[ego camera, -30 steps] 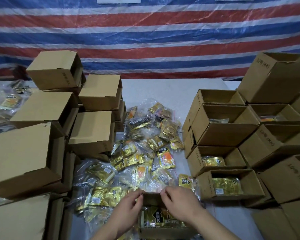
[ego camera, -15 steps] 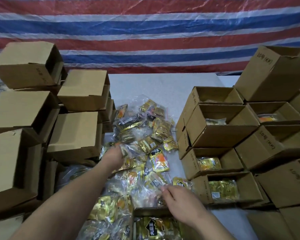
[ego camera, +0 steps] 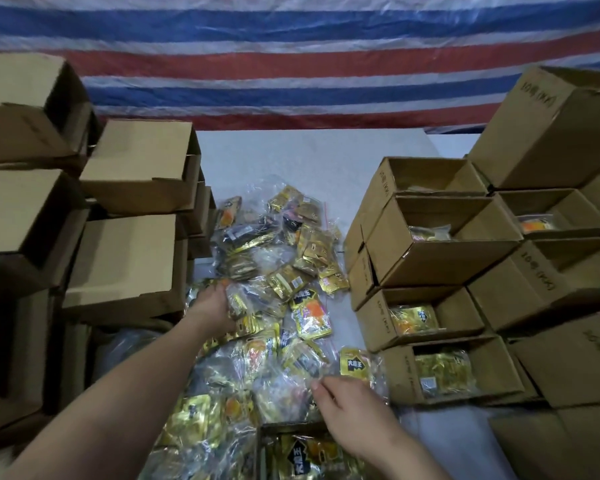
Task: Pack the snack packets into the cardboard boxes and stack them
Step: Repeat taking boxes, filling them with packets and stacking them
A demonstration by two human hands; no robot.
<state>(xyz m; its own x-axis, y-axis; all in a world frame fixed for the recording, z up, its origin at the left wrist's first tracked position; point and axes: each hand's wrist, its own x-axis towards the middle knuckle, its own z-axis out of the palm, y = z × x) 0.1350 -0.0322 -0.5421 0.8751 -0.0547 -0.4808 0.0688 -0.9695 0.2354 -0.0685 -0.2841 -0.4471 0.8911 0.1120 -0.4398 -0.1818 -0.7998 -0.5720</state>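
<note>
Both of my hands are out over the heap of snack packets (ego camera: 274,306), much as they were half a second ago: my left hand (ego camera: 213,306) has stayed stretched far forward with its fingers curled into a crinkly packet at the heap's left edge, though I cannot tell how firmly it has hold, and my right hand (ego camera: 352,407) has barely shifted, resting close to me with fingers loosely bent, their tips touching clear wrapping; whether it pinches anything I cannot make out. Left of my left hand rise stacks of plain brown cardboard boxes (ego camera: 132,168), square-cornered and matte, lying on their sides so I see only blank walls and dark openings; the lowest ones run off the frame's edge. Right of my right hand stand open-topped filled boxes (ego camera: 440,247), each showing a glint of gold foil inside, their contents half lost in shadow. Just beneath my right wrist sits the box I am packing (ego camera: 291,452), cut off by the bottom edge, with a gold and black packet lying in it. Beyond both hands the pale table (ego camera: 309,154) shows, backed by a red, white and blue striped tarpaulin (ego camera: 291,46). Packets themselves are glossy, wrinkled, gold with orange patches, bundled in transparent bags; printing on most is too blurred to read.
</note>
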